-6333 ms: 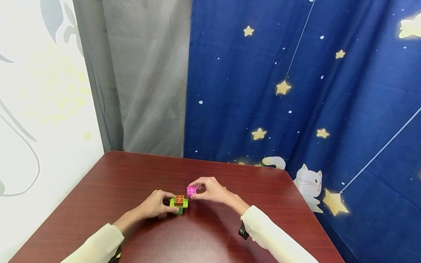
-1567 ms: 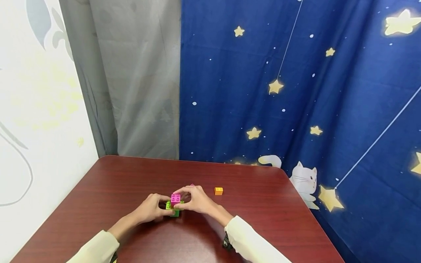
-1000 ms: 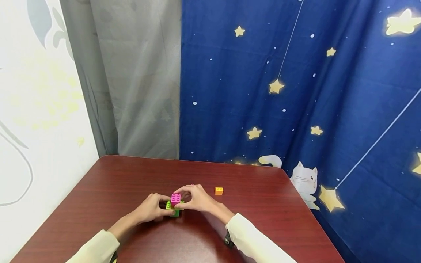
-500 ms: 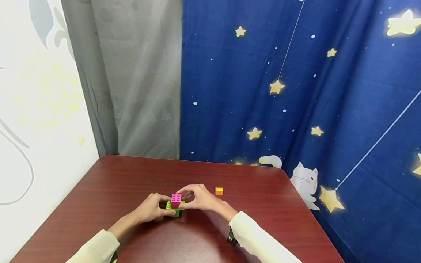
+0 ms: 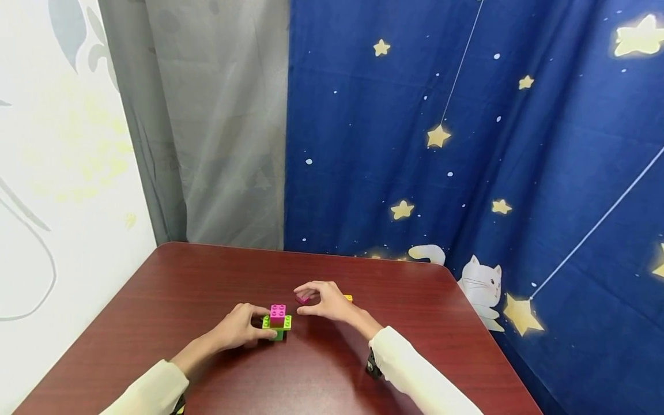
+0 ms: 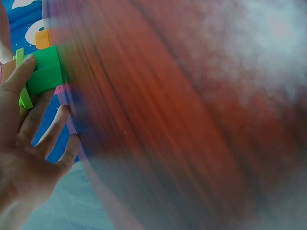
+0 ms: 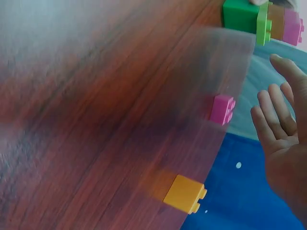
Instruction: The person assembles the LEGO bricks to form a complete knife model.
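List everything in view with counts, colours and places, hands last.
Table: 1, red-brown woodgrain, centre
Green base: at least 1 brick, green, bottom of stack
Lime plate: 1, lime green, on the base
Middle brick: 1, orange-brown, on the plate
Top brick: 1, pink, stack top
Loose pink brick: 1, pink, on table
Other loose brick: 1, yellow-orange, on table
Starry curtain: 1, blue, behind table
Plain curtain: 1, grey, behind table
Printed panel: 1, white, far left
Wrist devices: 2, mostly black, at cuffs
Sleeves: 2, cream, both arms
Left hand: 1, bare, gripping the stack
Right hand: 1, bare, holding nothing, near loose pink brick
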The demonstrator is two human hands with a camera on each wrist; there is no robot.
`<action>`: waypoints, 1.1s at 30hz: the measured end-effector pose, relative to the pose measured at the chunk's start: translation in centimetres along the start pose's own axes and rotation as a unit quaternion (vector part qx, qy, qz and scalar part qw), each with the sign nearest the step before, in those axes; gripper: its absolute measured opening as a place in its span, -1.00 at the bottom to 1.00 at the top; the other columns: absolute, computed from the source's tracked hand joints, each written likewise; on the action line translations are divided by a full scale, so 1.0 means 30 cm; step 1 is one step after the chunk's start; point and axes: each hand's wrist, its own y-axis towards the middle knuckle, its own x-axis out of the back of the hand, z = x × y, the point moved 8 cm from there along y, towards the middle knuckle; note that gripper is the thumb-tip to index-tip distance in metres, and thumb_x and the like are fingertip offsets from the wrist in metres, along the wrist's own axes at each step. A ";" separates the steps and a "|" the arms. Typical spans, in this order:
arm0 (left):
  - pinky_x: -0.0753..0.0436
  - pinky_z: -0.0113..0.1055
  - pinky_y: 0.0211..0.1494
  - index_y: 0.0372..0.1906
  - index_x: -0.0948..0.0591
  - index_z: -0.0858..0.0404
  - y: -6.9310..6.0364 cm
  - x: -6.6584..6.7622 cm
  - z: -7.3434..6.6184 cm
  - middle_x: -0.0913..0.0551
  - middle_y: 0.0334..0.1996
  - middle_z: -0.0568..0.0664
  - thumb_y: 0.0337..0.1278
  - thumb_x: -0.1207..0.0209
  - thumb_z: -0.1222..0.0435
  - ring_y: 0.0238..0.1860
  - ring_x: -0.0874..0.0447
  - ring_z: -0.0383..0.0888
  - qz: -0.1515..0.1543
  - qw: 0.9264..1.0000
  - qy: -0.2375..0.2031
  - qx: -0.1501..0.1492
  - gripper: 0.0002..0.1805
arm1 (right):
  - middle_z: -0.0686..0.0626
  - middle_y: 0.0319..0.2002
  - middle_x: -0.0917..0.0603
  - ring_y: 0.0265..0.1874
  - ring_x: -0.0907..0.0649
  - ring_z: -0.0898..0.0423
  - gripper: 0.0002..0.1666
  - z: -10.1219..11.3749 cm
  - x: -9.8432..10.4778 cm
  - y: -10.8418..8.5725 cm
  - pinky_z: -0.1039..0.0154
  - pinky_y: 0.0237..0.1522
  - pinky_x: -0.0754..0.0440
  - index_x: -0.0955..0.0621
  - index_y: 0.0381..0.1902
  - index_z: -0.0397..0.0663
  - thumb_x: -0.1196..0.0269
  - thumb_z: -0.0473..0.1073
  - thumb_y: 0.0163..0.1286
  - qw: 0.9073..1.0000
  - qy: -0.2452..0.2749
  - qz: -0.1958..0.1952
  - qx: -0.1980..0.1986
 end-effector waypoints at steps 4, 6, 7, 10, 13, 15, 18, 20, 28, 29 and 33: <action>-0.62 -0.36 -0.19 -0.05 -0.78 0.16 0.005 0.007 -0.003 -0.75 -0.29 -0.21 0.07 -0.52 -0.05 -0.31 -0.63 -0.28 -0.001 1.000 0.002 0.001 -0.55 | -0.26 -0.05 -0.78 -0.04 -0.76 -0.15 -0.45 -0.032 0.034 0.009 -0.01 0.11 -0.67 -0.67 0.15 -0.25 -0.56 -0.29 0.20 1.000 0.002 -0.019 -0.015; -0.62 -0.37 -0.18 -0.04 -0.78 0.16 0.008 0.009 -0.001 -0.74 -0.29 -0.21 0.07 -0.52 -0.05 -0.30 -0.62 -0.30 -0.001 1.000 0.004 0.002 -0.54 | -0.25 -0.04 -0.77 -0.03 -0.76 -0.13 -0.44 -0.051 0.047 0.014 0.00 0.13 -0.66 -0.67 0.16 -0.26 -0.56 -0.30 0.20 0.999 -0.007 -0.026 -0.027; -0.62 -0.37 -0.18 -0.04 -0.78 0.16 0.008 0.010 0.000 -0.75 -0.29 -0.21 0.07 -0.52 -0.06 -0.30 -0.62 -0.30 -0.001 1.000 0.004 0.003 -0.53 | -0.23 -0.03 -0.77 -0.02 -0.75 -0.12 -0.44 -0.060 0.051 0.016 0.02 0.14 -0.65 -0.67 0.16 -0.25 -0.56 -0.30 0.20 0.999 -0.015 -0.029 -0.032; -0.63 -0.33 -0.16 -0.04 -0.77 0.17 0.010 0.010 0.005 -0.75 -0.28 -0.20 0.06 -0.52 -0.08 -0.29 -0.63 -0.28 -0.001 1.000 0.008 0.004 -0.51 | -0.20 -0.01 -0.77 0.00 -0.74 -0.07 -0.43 -0.088 0.054 0.021 0.07 0.17 -0.64 -0.67 0.18 -0.26 -0.56 -0.29 0.21 0.997 -0.040 -0.038 -0.047; -0.65 -0.27 -0.15 -0.03 -0.77 0.19 0.009 0.006 0.007 -0.76 -0.27 -0.18 0.06 -0.51 -0.09 -0.26 -0.66 -0.20 0.002 1.000 0.007 0.002 -0.49 | -0.16 -0.01 -0.78 0.00 -0.74 -0.04 -0.42 -0.114 0.049 0.022 0.09 0.17 -0.63 -0.67 0.18 -0.27 -0.56 -0.28 0.21 0.996 -0.059 -0.046 -0.057; -0.65 -0.25 -0.14 -0.03 -0.77 0.19 0.007 0.004 0.008 -0.76 -0.26 -0.18 0.07 -0.51 -0.08 -0.25 -0.67 -0.16 0.004 1.000 0.003 0.003 -0.49 | -0.16 -0.02 -0.78 -0.02 -0.75 -0.04 -0.43 -0.127 0.042 0.022 0.10 0.15 -0.64 -0.68 0.17 -0.28 -0.57 -0.28 0.20 0.995 -0.062 -0.051 -0.061; -0.63 -0.29 -0.16 -0.02 -0.77 0.19 0.003 0.001 0.011 -0.76 -0.26 -0.20 0.07 -0.51 -0.07 -0.26 -0.67 -0.14 0.005 1.000 0.003 0.007 -0.50 | -0.16 -0.03 -0.78 -0.04 -0.75 -0.04 -0.42 -0.141 0.027 0.026 0.14 0.11 -0.66 -0.68 0.16 -0.30 -0.57 -0.30 0.18 0.995 -0.057 -0.052 -0.065; -0.62 -0.32 -0.16 -0.03 -0.77 0.17 0.001 0.002 0.012 -0.76 -0.27 -0.22 0.07 -0.52 -0.07 -0.26 -0.67 -0.15 0.004 1.000 0.002 0.010 -0.52 | -0.20 -0.03 -0.77 -0.04 -0.75 -0.07 -0.42 -0.148 0.016 0.032 0.15 0.09 -0.67 -0.67 0.16 -0.34 -0.57 -0.34 0.17 0.996 -0.043 -0.051 -0.068; -0.61 -0.32 -0.17 -0.04 -0.77 0.18 -0.001 0.005 0.005 -0.75 -0.28 -0.23 0.06 -0.53 -0.05 -0.26 -0.67 -0.13 0.000 1.000 0.006 0.006 -0.52 | -0.25 0.04 -0.74 -0.02 -0.74 -0.07 -0.39 -0.182 -0.027 0.055 0.16 0.08 -0.68 -0.64 0.20 -0.38 -0.55 -0.39 0.17 0.994 -0.029 -0.032 -0.096; -0.62 -0.32 -0.16 -0.03 -0.77 0.19 -0.002 0.004 0.004 -0.75 -0.28 -0.22 0.06 -0.53 -0.05 -0.26 -0.67 -0.14 0.000 1.000 0.005 0.007 -0.52 | -0.23 0.04 -0.75 -0.03 -0.74 -0.05 -0.38 -0.186 -0.032 0.056 0.17 0.08 -0.68 -0.65 0.20 -0.36 -0.55 -0.38 0.16 0.994 -0.036 -0.030 -0.101; -0.61 -0.35 -0.16 -0.03 -0.77 0.19 -0.005 0.002 0.007 -0.75 -0.27 -0.23 0.07 -0.52 -0.05 -0.26 -0.65 -0.19 0.001 1.000 0.002 0.015 -0.51 | -0.17 0.03 -0.76 -0.08 -0.75 0.00 -0.37 -0.196 -0.042 0.061 0.19 0.02 -0.70 -0.66 0.20 -0.30 -0.57 -0.37 0.14 0.991 -0.053 -0.024 -0.119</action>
